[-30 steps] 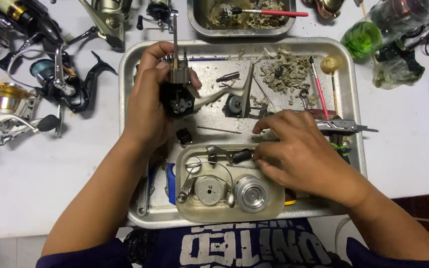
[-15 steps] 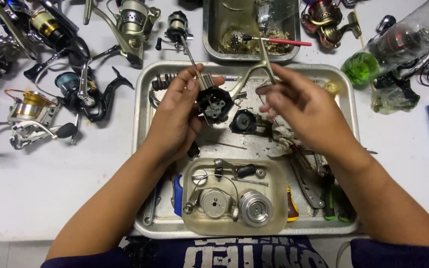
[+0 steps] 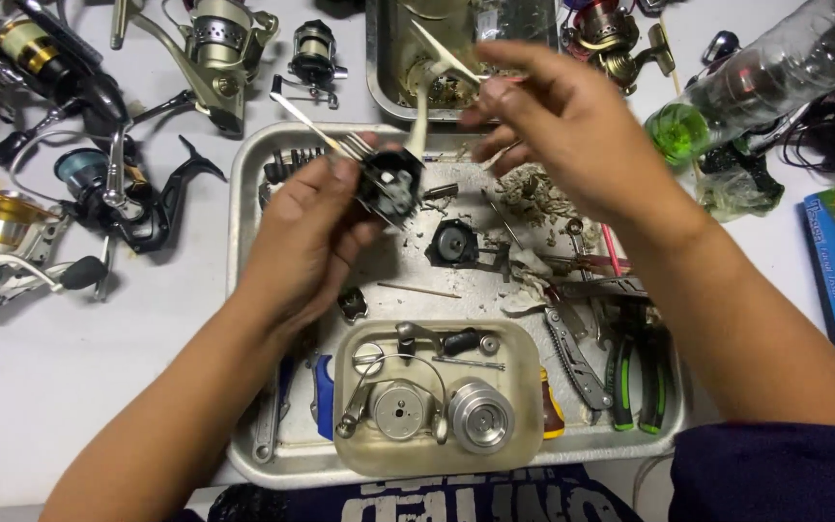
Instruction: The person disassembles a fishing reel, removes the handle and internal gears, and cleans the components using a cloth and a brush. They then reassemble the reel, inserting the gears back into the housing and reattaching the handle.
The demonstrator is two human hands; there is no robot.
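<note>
White worktable carries a steel tray. Above it, left hand clamps a black open reel body; right hand pinches a thin pale stick. Loose parts could drop, likely scattering if that grip slackens.

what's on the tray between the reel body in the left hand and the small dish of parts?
Head view: between the reel body and the dish lie a thin wooden stick and a small dark part, on the tray.

A fishing-reel repair bench: whole spinning reels are crowding the frame's upper left, while a metal tray at centre is holding loose parts and pliers.
</note>
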